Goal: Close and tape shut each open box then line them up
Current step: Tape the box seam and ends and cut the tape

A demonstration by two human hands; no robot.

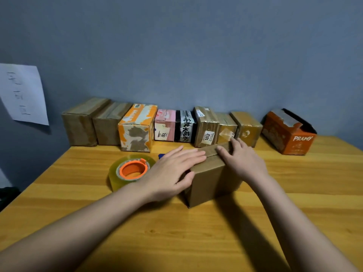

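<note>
Fingers [193,154] of the left hand [172,169] lie straight and flat on top of the brown box [212,177], with the thumb down its near left side, pressing rather than gripping. Right hand [243,160] rests on the box's top too, fingers stretched along the far right edge and slightly bent; it holds nothing. Between the two hands a strip of tape runs across the closed top. That box stands on the wooden table [176,242], near its middle, apart from the others.

Just left of the left hand lies a tape roll [130,170], clear, with an orange core, flat on the table. A small blue thing [161,155] peeks out behind the left hand; I cannot tell what it is.

Along the wall stands a row of boxes [161,126], eight of them closed and side by side. To the right, set apart, an orange box [288,132] marked PRAMY stands open at the top. On the wall at left hangs a paper [23,95].
</note>
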